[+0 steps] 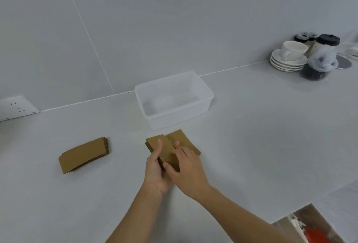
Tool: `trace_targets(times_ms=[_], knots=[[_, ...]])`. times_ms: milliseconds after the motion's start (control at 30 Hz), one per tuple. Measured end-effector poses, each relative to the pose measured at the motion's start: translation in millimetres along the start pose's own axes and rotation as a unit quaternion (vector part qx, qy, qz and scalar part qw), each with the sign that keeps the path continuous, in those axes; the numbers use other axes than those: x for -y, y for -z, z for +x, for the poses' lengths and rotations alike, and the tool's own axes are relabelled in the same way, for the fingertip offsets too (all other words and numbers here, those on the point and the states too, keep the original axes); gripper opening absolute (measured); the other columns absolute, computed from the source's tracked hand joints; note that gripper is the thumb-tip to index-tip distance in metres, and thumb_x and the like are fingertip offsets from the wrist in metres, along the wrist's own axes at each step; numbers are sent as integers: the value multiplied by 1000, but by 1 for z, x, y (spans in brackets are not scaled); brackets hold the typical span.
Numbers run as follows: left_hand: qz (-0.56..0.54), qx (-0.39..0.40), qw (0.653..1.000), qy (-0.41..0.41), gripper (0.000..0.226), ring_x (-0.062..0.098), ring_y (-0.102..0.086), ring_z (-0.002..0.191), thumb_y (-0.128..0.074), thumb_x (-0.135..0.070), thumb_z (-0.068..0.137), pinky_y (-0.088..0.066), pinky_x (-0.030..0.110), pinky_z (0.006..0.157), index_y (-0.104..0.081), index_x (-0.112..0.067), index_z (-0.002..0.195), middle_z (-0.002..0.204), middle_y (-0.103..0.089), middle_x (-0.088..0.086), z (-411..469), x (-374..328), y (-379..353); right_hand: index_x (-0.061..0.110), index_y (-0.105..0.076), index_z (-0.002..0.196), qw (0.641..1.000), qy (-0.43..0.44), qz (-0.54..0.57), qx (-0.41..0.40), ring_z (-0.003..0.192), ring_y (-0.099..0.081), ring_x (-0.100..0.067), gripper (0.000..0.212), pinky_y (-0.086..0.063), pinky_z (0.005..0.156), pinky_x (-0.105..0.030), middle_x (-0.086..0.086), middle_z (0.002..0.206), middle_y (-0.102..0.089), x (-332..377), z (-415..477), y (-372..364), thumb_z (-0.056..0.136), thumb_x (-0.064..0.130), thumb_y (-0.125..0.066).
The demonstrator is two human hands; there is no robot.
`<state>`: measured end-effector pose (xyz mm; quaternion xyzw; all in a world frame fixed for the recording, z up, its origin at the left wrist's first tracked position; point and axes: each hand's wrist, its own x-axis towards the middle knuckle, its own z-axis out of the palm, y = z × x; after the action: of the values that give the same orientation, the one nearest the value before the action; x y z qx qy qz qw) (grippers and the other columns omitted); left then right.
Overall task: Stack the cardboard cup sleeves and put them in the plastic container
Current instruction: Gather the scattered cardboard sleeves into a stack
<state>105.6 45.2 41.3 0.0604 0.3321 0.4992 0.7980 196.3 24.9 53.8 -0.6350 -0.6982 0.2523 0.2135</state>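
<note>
A stack of brown cardboard cup sleeves (163,150) rests in my left hand (155,173), which grips it from the left with the thumb on top. My right hand (187,171) holds the same stack from the right, thumb at its near end. Behind the hands, more flat sleeves (183,140) lie on the counter, partly hidden by my fingers. A separate stack of sleeves (84,154) lies on the counter to the left. The clear plastic container (205,91) stands empty just beyond the hands, near the wall.
At the back right stand stacked white saucers with a cup (288,56), black-lidded jars (317,58) and shakers. A wall socket (17,107) is at the left. The counter edge drops off at the lower right, above an open box (313,229).
</note>
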Motion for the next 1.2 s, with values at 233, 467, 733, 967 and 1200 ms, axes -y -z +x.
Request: trace_targets(times_ms=[233, 467, 733, 967, 1200], knots=[[-59, -32, 998, 19, 30, 28, -59, 102, -67, -34, 77, -44, 47, 100, -66, -9, 94, 90, -66, 4, 4, -2, 10, 17, -54, 122, 998, 35, 27, 43, 123, -42, -15, 44, -29, 106, -31, 6, 138, -46, -10, 5, -5, 85, 42, -54], [-95, -63, 993, -13, 25, 21, -58, 76, -69, -30, 71, -43, 38, 96, -62, -9, 83, 73, -63, 5, 4, -13, 12, 18, -59, 114, 998, -11, 50, -34, 119, -43, -14, 54, -26, 97, -25, 2, 125, -51, -19, 17, 6, 80, 57, -45], [-83, -105, 990, -50, 21, 21, -59, 74, -64, -30, 80, -47, 41, 82, -63, -9, 84, 73, -64, 6, 0, -20, 22, 15, -14, 145, 985, -112, -126, 16, 142, -14, -27, 83, -15, 113, -39, -11, 155, -16, -46, 30, 2, 83, 59, -46], [-76, -116, 989, -59, 21, 21, -59, 77, -64, -31, 81, -48, 42, 81, -63, -10, 83, 73, -65, 6, 0, -21, 24, 11, -28, 140, 977, -82, -197, 10, 141, -20, -25, 72, -20, 110, -39, -12, 153, -24, -51, 26, -9, 87, 58, -40], [-80, -118, 988, -50, 25, 22, -61, 79, -65, -32, 80, -48, 43, 84, -64, -9, 88, 82, -64, 7, 3, -21, 22, 11, -40, 126, 981, -57, -186, 12, 118, -44, -23, 47, -33, 99, -31, -6, 127, -51, -45, 36, -1, 89, 39, -46]])
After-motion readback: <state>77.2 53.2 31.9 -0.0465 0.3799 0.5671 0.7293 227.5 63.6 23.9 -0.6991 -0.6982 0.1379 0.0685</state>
